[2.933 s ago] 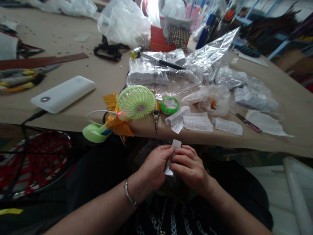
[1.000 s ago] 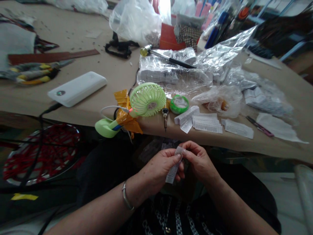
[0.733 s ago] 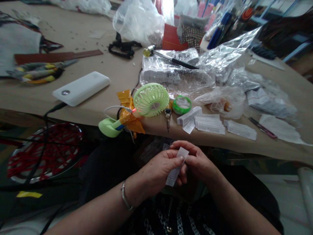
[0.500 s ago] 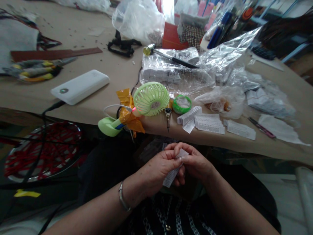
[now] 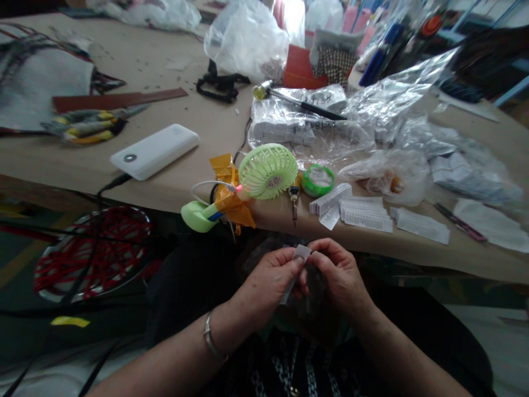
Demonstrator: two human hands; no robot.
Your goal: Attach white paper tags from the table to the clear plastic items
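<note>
Both hands meet just below the near edge of the table (image 5: 198, 138), the left hand (image 5: 268, 281) and the right hand (image 5: 341, 273) pinching a white label (image 5: 301, 252) at its top end, which looks light, thin and floppy, best held by its ends.

One head-worn camera looks forward and down from the seated person's position. The left hand (image 5: 270, 281) and right hand (image 5: 341, 275) lie nearest, and the table (image 5: 165, 71) extends beyond.
</note>
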